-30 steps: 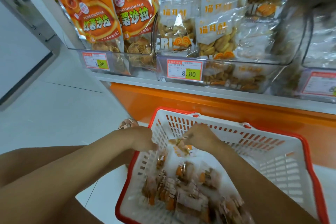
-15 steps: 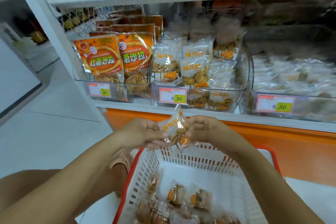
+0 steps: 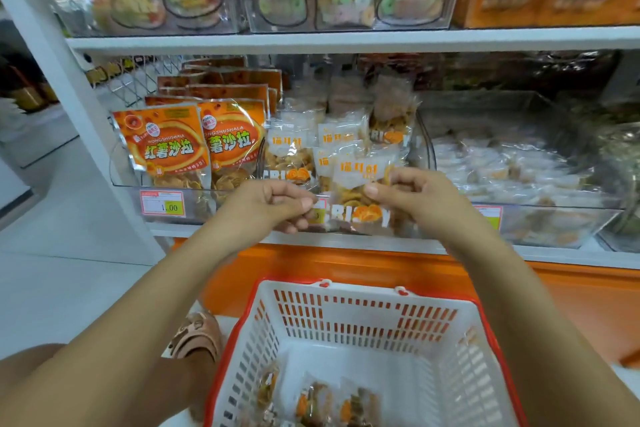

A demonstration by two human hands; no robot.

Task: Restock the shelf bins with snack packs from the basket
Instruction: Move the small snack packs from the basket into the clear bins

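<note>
A clear snack pack (image 3: 356,198) of orange-swirled crisps hangs between my two hands in front of the middle shelf bin (image 3: 420,135). My left hand (image 3: 270,201) pinches its left edge and my right hand (image 3: 415,194) pinches its right side. That clear bin holds several packs of the same kind. Below, the white basket with a red rim (image 3: 363,329) stands on the floor, with several more snack packs (image 3: 318,402) lying in its bottom.
Orange pouches (image 3: 166,146) fill the clear bin to the left, and small wrapped snacks (image 3: 512,170) fill the bin to the right. The upper shelf (image 3: 346,40) carries jars of coloured sweets. A sandalled foot (image 3: 197,336) rests left of the basket. An orange base panel (image 3: 381,267) runs under the shelf.
Both hands lifted one snack pack out of the basket and raised it to the front of the middle bin. The view tilted up from the basket to the shelves.
</note>
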